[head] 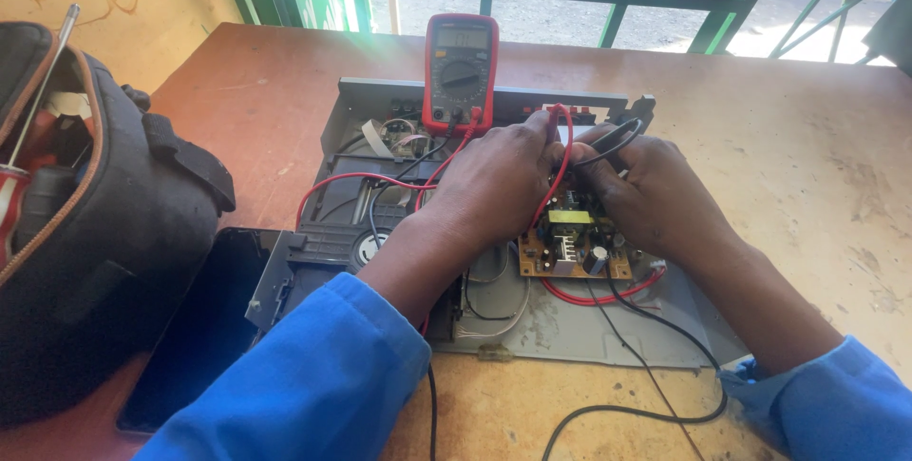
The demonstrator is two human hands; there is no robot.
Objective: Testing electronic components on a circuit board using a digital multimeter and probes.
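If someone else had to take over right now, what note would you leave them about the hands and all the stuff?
Left hand: holds the red probe, tip down at the circuit board.
Right hand: holds the black probe at the same board.
The red multimeter stands behind them on the opened grey device, with its leads plugged in.
A black tool bag sits at the left on the table.
Done: cover off, both probes placed.
Left: the reading is too blurred to tell.

My meter (461,71) is red with a dark dial; its leads (560,171) red and black, the board (570,247) brown, my sleeves (313,385) blue, the surface (788,157) reddish-brown.
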